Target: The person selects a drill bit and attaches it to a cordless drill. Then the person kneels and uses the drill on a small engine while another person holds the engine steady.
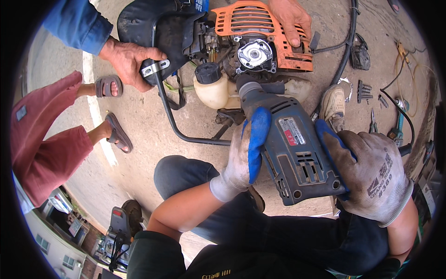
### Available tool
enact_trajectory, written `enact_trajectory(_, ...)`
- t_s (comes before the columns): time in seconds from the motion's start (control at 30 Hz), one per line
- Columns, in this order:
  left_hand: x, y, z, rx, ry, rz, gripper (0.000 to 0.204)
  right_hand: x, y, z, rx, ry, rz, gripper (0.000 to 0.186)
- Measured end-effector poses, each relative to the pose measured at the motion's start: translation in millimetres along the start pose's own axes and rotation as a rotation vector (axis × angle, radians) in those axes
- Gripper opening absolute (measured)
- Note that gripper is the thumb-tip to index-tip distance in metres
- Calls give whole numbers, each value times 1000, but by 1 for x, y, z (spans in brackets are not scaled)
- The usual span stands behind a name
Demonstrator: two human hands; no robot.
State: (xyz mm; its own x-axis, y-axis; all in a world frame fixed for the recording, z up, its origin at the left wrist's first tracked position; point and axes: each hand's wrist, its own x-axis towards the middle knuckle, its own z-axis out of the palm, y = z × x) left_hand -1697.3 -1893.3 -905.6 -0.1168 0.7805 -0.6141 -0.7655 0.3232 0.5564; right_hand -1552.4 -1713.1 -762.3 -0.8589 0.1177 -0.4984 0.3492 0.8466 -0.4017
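Note:
A blue-grey electric drill (pixel 297 149) is held in front of me, its nose pointing away toward a small engine (pixel 254 55). My left hand (pixel 244 156), in a white and blue work glove, is closed round the drill's front left side. At its right side my gloved right hand (pixel 371 174) grips the handle, which is mostly hidden. The engine has an orange slotted cover (pixel 246 18) and an exposed silver round part. Below it sits a whitish fuel tank (pixel 211 93) with a black cap (pixel 207 73). Whether the drill's tip touches the engine, I cannot tell.
A co-worker's hand (pixel 132 60) holds a black tube frame (pixel 169 116); another hand (pixel 290 21) rests on the orange cover. Sockets (pixel 364 90), pliers (pixel 373 121) and a cable lie at right. A person in sandals (pixel 118 132) stands at left, near a parked motorbike (pixel 118 232).

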Motion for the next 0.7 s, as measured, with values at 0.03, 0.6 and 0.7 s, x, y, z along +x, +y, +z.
enact_trajectory(0.03,0,1,1,-98,-1,-20,51,0,0,0,5,-9,2,89)
enact_trajectory(0.6,5,8,5,-14,-23,2,57,4,0,-7,5,-20,19,87)
enact_trajectory(0.7,4,11,11,-96,-16,43,55,6,2,-11,5,-17,2,87)
